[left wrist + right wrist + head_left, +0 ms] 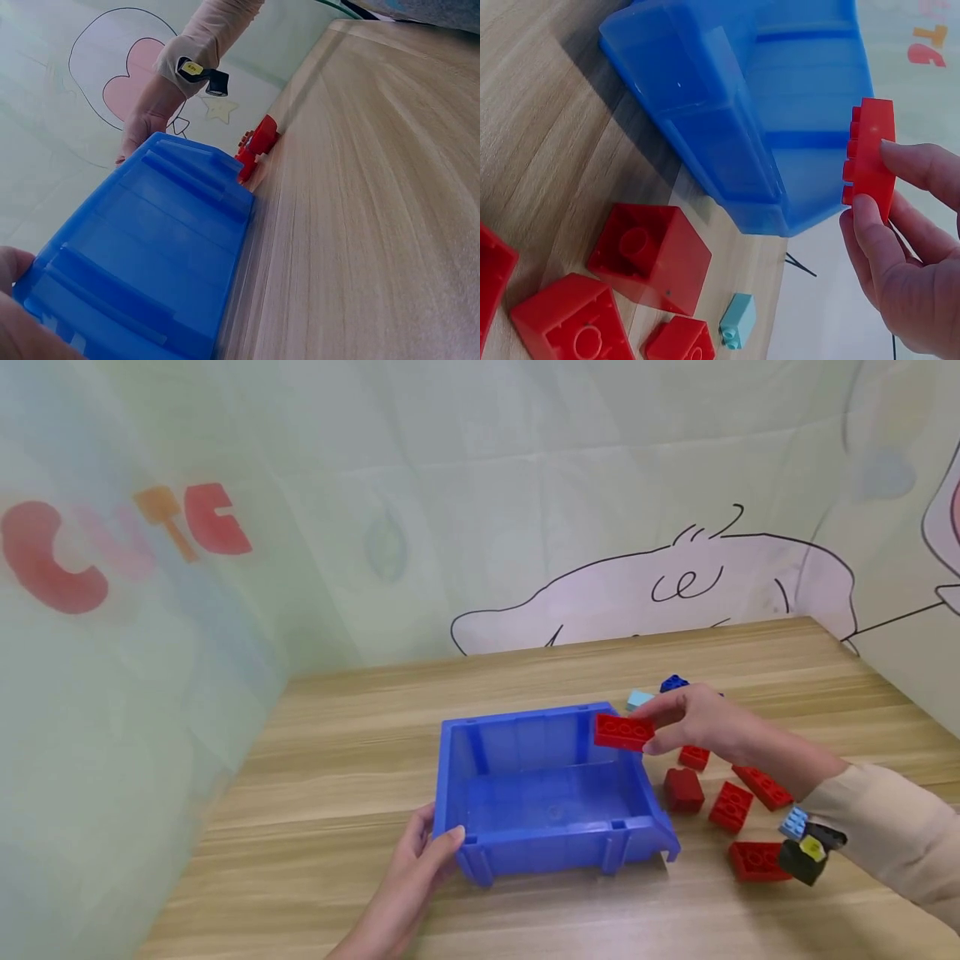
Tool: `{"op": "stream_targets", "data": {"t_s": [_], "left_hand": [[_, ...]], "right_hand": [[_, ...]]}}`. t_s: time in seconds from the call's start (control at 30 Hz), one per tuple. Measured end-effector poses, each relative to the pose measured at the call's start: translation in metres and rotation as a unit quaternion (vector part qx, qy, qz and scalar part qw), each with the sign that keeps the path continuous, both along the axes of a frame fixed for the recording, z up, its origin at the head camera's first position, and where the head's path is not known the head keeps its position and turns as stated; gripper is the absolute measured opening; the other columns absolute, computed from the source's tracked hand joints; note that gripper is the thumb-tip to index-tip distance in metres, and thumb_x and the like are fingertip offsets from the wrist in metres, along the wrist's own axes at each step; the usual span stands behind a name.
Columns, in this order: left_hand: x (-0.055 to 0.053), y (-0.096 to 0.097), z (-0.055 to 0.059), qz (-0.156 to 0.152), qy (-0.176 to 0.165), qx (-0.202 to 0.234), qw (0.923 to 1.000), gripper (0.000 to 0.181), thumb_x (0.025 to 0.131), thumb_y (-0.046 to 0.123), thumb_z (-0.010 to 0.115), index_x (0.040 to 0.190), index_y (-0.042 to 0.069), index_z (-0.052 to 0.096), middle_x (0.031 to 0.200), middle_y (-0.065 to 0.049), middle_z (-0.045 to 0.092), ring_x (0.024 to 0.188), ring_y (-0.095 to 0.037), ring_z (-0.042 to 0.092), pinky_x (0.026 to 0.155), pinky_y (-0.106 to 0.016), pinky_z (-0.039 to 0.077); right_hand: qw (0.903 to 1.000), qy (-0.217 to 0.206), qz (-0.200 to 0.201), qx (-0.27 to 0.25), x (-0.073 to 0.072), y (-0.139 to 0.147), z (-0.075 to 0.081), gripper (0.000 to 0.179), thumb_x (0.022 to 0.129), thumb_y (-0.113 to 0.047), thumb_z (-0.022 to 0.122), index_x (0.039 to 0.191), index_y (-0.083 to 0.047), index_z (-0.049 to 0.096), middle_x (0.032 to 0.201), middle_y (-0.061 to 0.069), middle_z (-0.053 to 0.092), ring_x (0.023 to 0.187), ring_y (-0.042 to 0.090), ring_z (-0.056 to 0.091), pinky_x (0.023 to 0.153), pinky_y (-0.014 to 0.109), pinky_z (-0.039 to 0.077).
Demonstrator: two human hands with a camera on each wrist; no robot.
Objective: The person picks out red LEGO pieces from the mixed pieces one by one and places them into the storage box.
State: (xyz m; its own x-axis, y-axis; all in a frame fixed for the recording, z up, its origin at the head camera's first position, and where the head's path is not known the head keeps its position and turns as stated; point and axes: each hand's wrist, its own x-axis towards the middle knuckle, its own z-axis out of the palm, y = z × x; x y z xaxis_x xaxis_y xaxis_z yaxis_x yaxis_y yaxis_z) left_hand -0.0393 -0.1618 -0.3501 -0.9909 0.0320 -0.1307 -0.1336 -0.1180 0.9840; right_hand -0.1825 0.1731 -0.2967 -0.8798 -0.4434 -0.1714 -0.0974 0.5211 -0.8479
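A blue plastic bin (540, 852) stands on the wooden table, with nothing lying on the part of its floor that shows. My left hand (420, 868) grips the bin's left front corner, thumb over the rim. Over the bin's right back part, my right hand (697, 722) pinches a long red toy brick (624, 732) between fingers and thumb. In the right wrist view that red brick (873, 154) has its studs facing left, toward the bin (705, 97). The left wrist view shows the bin's outer wall (157, 240) close up, the right hand (150, 112) beyond it.
Right of the bin lie several red bricks (731, 807), including a dark red block (683, 790) close by its side. A pale blue brick (640, 699) and a dark blue brick (673, 683) sit behind. A light blue studded brick (793, 822) lies near the right sleeve.
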Motion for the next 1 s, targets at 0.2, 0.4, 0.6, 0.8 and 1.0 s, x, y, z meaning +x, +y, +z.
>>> {"op": "stream_targets", "data": {"t_s": [0.2,0.4,0.6,0.8,1.0], "left_hand": [[0.000,0.000,0.001,-0.003,0.000,0.001,1.0000,0.058,0.090,0.016,0.054,0.135,-0.006,0.026,0.129,-0.023,0.044,0.115,-0.024,0.050,0.097,-0.033,0.043],[0.000,-0.001,0.000,-0.005,0.001,0.001,1.0000,0.058,0.090,0.016,0.054,0.136,-0.006,0.025,0.130,-0.025,0.044,0.116,-0.026,0.049,0.097,-0.034,0.043],[0.000,-0.001,0.000,-0.007,-0.001,0.003,1.0000,0.059,0.090,0.016,0.054,0.136,-0.006,0.024,0.132,-0.026,0.041,0.118,-0.028,0.048,0.098,-0.034,0.042],[0.000,-0.001,0.000,-0.009,-0.002,0.003,1.0000,0.058,0.091,0.016,0.053,0.136,-0.006,0.024,0.133,-0.026,0.041,0.118,-0.027,0.048,0.098,-0.033,0.042],[0.001,0.000,0.000,-0.005,0.000,0.002,1.0000,0.057,0.091,0.016,0.053,0.136,-0.005,0.025,0.133,-0.025,0.041,0.118,-0.026,0.048,0.097,-0.032,0.043]], "right_hand": [[0.9997,0.006,0.023,-0.003,-0.004,-0.006,-0.004,0.052,0.075,-0.011,0.076,0.122,0.001,0.058,0.116,0.020,0.060,0.105,0.034,0.057,0.080,0.043,0.053],[0.9990,0.014,0.041,0.009,-0.007,-0.015,-0.008,0.050,0.074,-0.009,0.076,0.119,0.003,0.059,0.111,0.019,0.062,0.101,0.033,0.059,0.077,0.040,0.055],[0.9989,-0.003,0.042,0.021,-0.009,-0.026,-0.013,0.046,0.073,-0.002,0.075,0.117,0.003,0.061,0.109,0.017,0.064,0.099,0.029,0.060,0.077,0.039,0.055],[0.9977,-0.002,0.049,0.048,-0.010,-0.033,-0.016,0.043,0.074,-0.002,0.075,0.115,-0.001,0.063,0.107,0.013,0.065,0.098,0.026,0.060,0.079,0.038,0.054],[0.9956,0.010,0.067,0.065,-0.008,-0.035,-0.020,0.042,0.075,-0.003,0.075,0.115,-0.002,0.064,0.108,0.010,0.064,0.099,0.026,0.059,0.081,0.040,0.053]]}}
